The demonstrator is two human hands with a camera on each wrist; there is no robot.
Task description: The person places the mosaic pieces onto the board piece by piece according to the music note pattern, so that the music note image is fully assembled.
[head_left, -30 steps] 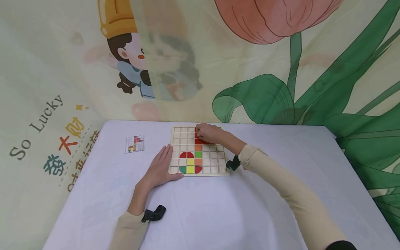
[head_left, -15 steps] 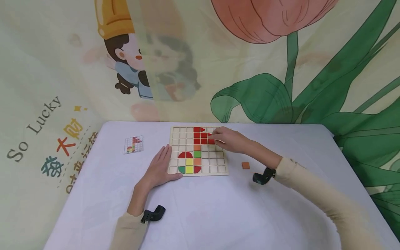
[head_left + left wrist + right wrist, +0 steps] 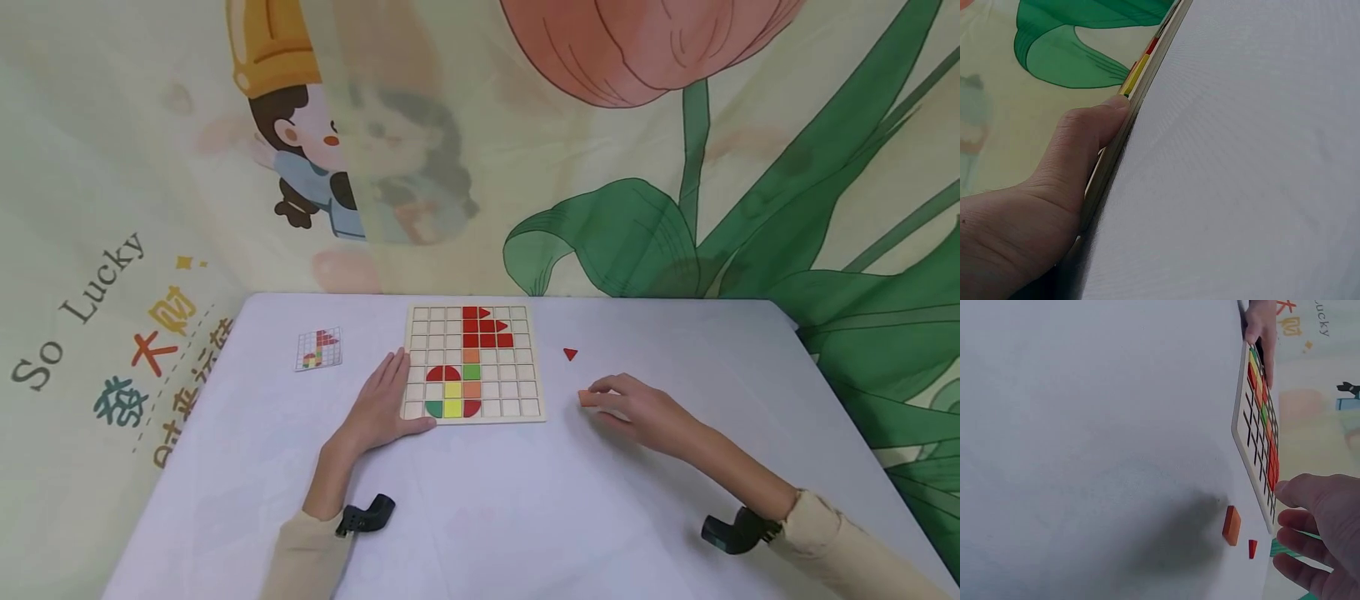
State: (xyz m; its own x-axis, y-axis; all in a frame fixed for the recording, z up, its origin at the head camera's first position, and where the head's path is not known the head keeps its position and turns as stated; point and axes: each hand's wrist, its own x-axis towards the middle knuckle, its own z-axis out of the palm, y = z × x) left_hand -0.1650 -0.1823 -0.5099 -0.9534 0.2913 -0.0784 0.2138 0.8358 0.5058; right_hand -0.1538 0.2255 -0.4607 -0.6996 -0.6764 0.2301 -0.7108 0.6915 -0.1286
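My left hand [image 3: 375, 407] rests along the left edge of a wooden grid board [image 3: 437, 327], its thumb on the near edge. In the left wrist view the left thumb [image 3: 1075, 140] lies against the board's rim. Red, yellow, green and orange tiles fill some cells, with a red block [image 3: 480, 327] at the top. Over on the right, my right hand [image 3: 637, 412] has its fingertips at an orange square tile [image 3: 584, 398], partly covered in the head view. The right wrist view shows that hand [image 3: 1329, 531] with fingers spread and the orange tile [image 3: 1232, 525] on the table.
Beyond the orange tile lies a loose red triangle tile [image 3: 570, 354]. A small printed pattern card [image 3: 318, 349] sits left of the board. The white-covered table [image 3: 480, 508] meets a patterned cloth backdrop [image 3: 600, 150] at its far edge.
My right hand has left the board's red tiles and moved right and nearer, down to the orange tile. The red triangle tile has come into view. My left hand stays put.
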